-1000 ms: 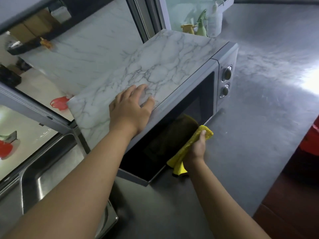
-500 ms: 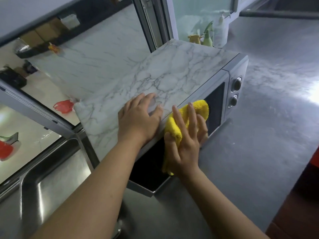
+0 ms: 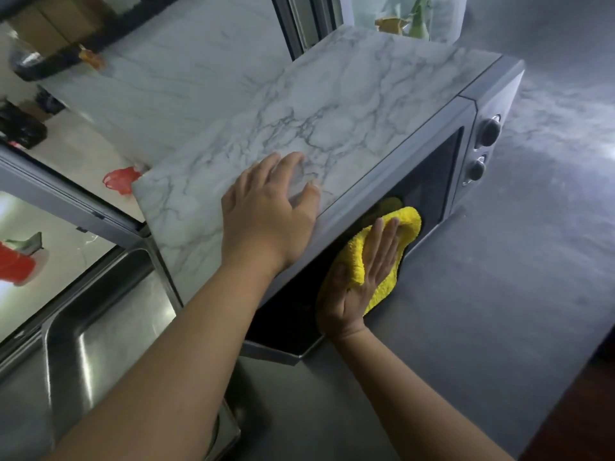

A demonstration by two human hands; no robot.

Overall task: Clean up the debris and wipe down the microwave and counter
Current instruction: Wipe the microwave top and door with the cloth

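The left hand [image 3: 266, 221] lies palm-down, fingers spread and flat, on the near-left part of the microwave [image 3: 332, 128]'s marble-patterned top, forearm reaching in from the near left. The right hand [image 3: 362, 277] presses the yellow cloth [image 3: 404, 227] flat against the dark door glass with straight fingers together, wrist low. The microwave stands on the grey counter [image 3: 499, 294], right of the steel sink [image 3: 100, 327].

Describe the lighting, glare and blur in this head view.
Head view: dim, cool light overall; bright glare streaks on the steel sink and a pale sheen on the counter at right. The bottles behind the microwave are blurred. Wide-angle distortion bends its edges. The right hand on the yellow cloth and the left hand are fairly sharp.
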